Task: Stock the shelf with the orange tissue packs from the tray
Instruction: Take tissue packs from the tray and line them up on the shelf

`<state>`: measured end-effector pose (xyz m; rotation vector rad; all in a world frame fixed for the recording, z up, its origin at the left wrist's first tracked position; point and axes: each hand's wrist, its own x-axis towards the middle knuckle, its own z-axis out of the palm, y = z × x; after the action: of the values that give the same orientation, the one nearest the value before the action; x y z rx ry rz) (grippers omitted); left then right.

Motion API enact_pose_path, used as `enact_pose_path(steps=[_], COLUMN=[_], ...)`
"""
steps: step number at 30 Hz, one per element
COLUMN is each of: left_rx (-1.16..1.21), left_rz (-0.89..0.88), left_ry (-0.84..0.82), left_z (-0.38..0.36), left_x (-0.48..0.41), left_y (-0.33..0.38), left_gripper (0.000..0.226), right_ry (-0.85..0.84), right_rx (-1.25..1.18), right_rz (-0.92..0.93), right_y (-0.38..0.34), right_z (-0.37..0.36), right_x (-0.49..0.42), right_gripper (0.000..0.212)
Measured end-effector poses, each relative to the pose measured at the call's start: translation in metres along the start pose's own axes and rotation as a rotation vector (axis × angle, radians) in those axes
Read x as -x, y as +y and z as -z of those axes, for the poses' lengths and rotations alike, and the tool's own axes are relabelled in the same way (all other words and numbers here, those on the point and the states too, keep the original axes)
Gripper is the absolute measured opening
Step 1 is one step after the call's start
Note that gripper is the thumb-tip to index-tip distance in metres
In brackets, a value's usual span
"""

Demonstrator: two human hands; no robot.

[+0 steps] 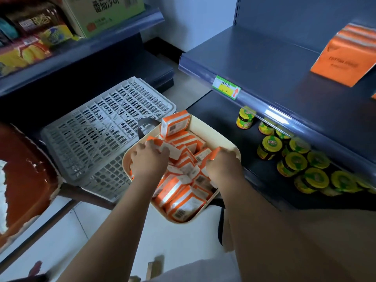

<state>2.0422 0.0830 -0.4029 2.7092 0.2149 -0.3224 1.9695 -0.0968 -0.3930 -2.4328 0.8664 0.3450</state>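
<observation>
Dark blue metal shelf (270,64) at upper right, mostly bare; one orange tissue bundle (343,58) stands on it at the far right. Green-yellow price tag (226,87) on its front rail. Lower board beneath holds yellow-lidded jars (295,159). Grey slotted crate (101,129) lies tilted at left of the tray. Cream tray (221,137) in centre, packed with orange tissue packs (183,202); one pack (176,124) stands upright at the far corner. Left hand (149,158) inside the tray, fingers curled around a pack (162,147) at the heap's top. Right hand (222,164) at the tray's right rim, fingers closed on another pack (211,156).
</observation>
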Motion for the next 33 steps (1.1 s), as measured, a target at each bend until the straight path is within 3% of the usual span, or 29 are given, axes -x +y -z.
enact_pose_path(steps=[5,8,16,20,23,25,28,33], left_rx=[-0.068,-0.141,-0.153,0.000,0.159,0.357,0.613,0.921], left_rz=[0.069,0.144,0.074,0.056,0.015,0.003,-0.042,-0.115], left_ry=[0.070,0.005,-0.071,0.009,0.074,0.080,0.060,0.021], left_z=[-0.004,-0.004,0.002,0.004,0.009,0.018,0.026,0.036], left_x=[-0.012,-0.022,-0.034,-0.020,-0.008,0.002,0.011,-0.001], left_y=[0.005,0.007,0.008,0.004,0.002,0.008,0.023,0.051], left_gripper=[0.090,0.105,0.093,0.074,0.041,0.031,0.026,0.036], right_ry=[0.090,0.087,0.141,0.195,0.137,0.105,0.101,0.261], right_rx=[-0.152,-0.267,-0.197,-0.243,-0.448,-0.581,-0.770,-1.038], right_rz=[-0.134,-0.220,-0.133,-0.063,-0.069,-0.104,-0.160,-0.219], right_y=[-0.011,-0.010,-0.006,-0.013,-0.021,-0.024,-0.026,-0.042], right_z=[-0.005,-0.004,-0.006,-0.008,-0.008,-0.005,0.013,0.045], right_x=[-0.012,-0.021,-0.023,-0.022,-0.018,-0.015,-0.007,-0.005], right_gripper=[0.041,0.042,0.026,0.027,0.035,0.041,0.027,0.032])
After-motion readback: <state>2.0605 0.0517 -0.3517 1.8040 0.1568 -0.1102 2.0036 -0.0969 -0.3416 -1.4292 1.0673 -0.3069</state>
